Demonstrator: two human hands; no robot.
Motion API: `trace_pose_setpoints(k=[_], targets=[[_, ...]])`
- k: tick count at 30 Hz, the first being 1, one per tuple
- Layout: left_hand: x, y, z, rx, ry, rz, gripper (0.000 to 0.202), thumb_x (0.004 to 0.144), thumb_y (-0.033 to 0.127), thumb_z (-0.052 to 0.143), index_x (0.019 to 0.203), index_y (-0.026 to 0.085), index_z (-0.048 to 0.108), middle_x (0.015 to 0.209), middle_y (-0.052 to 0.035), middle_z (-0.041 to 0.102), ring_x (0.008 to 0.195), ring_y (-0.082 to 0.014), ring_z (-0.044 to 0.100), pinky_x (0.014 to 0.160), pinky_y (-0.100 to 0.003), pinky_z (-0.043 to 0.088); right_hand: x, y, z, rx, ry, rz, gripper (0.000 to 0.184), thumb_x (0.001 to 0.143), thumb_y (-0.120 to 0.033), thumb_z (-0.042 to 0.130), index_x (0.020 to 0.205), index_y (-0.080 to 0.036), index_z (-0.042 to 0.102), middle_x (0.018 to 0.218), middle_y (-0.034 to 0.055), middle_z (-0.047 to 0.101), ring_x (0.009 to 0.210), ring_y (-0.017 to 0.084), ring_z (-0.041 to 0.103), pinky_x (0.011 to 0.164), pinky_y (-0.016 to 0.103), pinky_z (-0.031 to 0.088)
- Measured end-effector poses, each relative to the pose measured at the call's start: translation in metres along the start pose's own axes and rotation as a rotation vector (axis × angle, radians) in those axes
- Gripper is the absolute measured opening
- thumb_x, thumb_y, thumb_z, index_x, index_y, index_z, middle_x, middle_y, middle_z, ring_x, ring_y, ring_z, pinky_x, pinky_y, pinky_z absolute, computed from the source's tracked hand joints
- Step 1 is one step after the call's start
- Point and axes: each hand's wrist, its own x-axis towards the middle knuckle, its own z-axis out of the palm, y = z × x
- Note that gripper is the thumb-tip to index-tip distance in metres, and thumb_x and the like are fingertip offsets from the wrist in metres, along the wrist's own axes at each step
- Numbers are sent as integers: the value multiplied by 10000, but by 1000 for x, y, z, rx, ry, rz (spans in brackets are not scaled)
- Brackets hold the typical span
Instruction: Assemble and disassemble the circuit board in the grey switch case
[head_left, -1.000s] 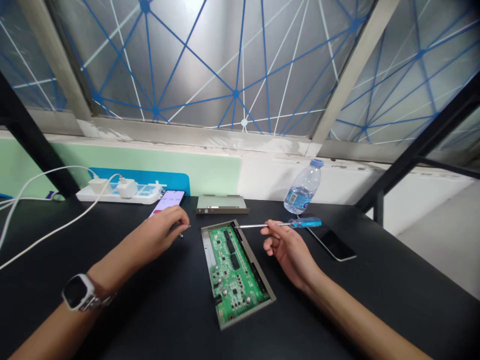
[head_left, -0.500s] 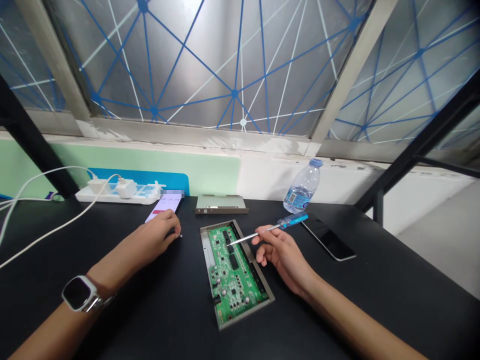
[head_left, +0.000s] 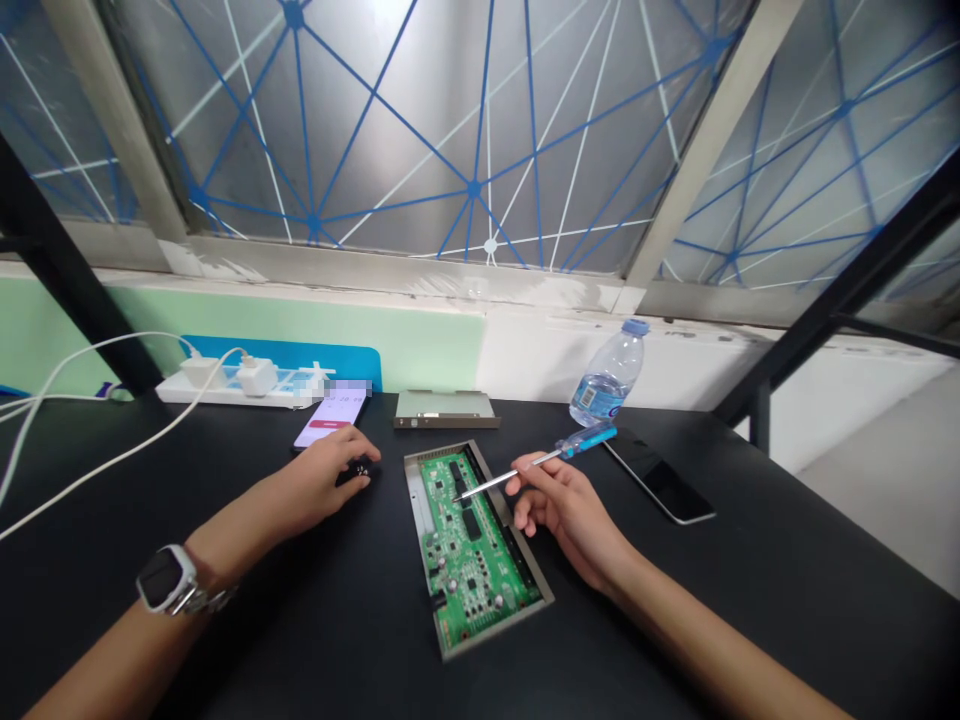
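Observation:
My right hand pinches the metal shaft of a screwdriver with a clear blue handle. Its tip points left, over the green circuit board, and I cannot tell whether it touches. The board sits in a shallow metal tray lying at a slant on the black table. To the left, my left hand rests low over the table with thumb and fingers apart. Small shiny pieces, apparently screws, lie between its thumb and fingers.
Behind the board stands a metal cover. A lit phone lies beyond my left hand, near a white power strip with cables. At the right are a water bottle and a dark phone. A wall and window close off the back.
My left hand's fingers have spread apart and shifted slightly right, showing the small shiny pieces beneath. The screwdriver in my right hand has hardly moved.

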Motion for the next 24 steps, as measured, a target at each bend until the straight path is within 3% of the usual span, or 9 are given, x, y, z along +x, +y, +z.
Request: trace_pose_setpoints(k=[4,9,16,24], targets=[[3,-1,2,60,-37,4,225,846,223,491,939,183,692,976,-109,668,897,-237,653,821,-377,527,0,-1,1,-2,-11,1,301,791,-408,755,868,-165,594,759,15,685,470,106,618,414,195,435],[5,0,-1,81,-28,16,187,834,195,506,847,190,693,865,-87,692,780,-217,653,730,-337,522,-1,-2,3,3,-15,0,319,758,-414,778,842,-164,599,721,12,682,453,112,615,398,195,436],[4,-4,0,53,-9,7,150,830,218,534,866,202,679,856,-61,694,736,-189,648,691,-312,532,-1,-2,3,-12,-29,-11,313,767,-415,770,835,-165,594,726,14,681,460,113,619,402,195,448],[13,22,5,34,103,95,226,954,316,459,1098,205,593,1107,-90,618,1011,-224,601,865,-386,514,-2,0,4,-44,-38,-56,328,791,-444,746,833,-170,571,707,6,662,454,108,592,395,207,457]])
